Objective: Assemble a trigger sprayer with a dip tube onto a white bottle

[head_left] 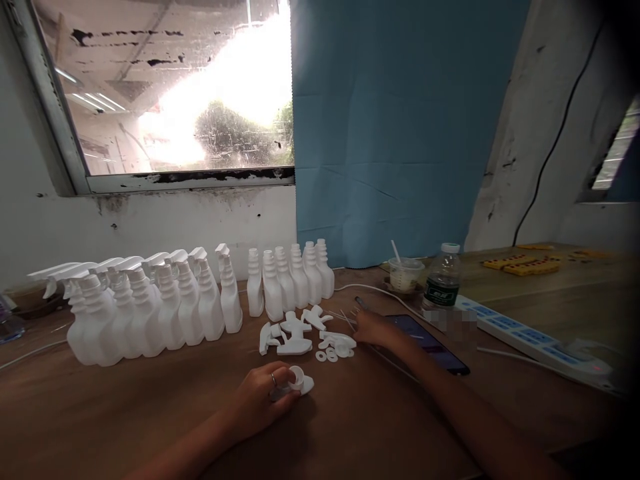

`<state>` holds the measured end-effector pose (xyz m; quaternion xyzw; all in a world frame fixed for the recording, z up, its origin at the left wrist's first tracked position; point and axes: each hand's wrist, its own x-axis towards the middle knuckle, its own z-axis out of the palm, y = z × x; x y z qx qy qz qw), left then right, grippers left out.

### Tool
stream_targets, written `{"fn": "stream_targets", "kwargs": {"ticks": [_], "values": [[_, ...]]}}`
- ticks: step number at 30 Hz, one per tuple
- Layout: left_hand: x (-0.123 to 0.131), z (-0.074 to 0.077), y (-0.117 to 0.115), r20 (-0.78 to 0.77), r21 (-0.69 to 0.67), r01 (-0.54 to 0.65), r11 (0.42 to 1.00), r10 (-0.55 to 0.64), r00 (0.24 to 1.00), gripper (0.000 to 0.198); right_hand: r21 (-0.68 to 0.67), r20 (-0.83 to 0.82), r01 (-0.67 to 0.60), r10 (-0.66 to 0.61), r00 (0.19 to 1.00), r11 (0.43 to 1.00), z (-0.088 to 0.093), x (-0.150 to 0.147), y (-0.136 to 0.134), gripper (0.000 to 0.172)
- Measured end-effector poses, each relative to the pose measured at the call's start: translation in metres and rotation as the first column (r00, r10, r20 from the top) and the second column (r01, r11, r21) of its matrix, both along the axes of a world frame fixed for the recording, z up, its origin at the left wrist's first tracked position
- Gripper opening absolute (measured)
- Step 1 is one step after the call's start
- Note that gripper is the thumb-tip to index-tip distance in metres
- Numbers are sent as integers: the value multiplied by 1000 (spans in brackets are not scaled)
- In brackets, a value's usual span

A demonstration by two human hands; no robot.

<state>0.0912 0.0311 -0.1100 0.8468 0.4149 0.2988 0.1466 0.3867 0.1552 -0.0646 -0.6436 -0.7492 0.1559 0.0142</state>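
My left hand [260, 397] rests on the wooden table [100, 413] with its fingers curled round a white spray-trigger head [299, 381]. My right hand [371, 328] reaches forward to the small pile of loose white trigger heads [295, 333] and white washers [333, 353]; its fingertips are at some thin clear tubes [345, 317], and whether it grips one is unclear. A row of white spray bottles with triggers fitted [150, 303] stands at the left. Several white bottles without triggers [290, 280] stand behind the pile.
A dark phone [430, 343] lies under my right forearm. A water bottle [441, 280], a plastic cup with a straw [404, 273], a white power strip [530, 337] and yellow parts [520, 265] sit to the right. A window and blue sheet back the table.
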Motion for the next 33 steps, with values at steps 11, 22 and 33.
{"fn": "stream_targets", "kwargs": {"ticks": [11, 22, 33], "values": [[2, 5, -5, 5, -116, -126, 985, 127, 992, 27, -255, 58, 93, -80, 995, 963, 20, 6, -10, 11], [5, 3, -3, 2, 3, -48, 999, 48, 999, 24, 45, -664, -115, 115, 739, 992, 74, -26, -38, 23], [4, -3, -3, 11, 37, -55, 998, 55, 998, 24, 317, -858, -426, 448, 251, 847, 13, -84, -60, 27]]}}
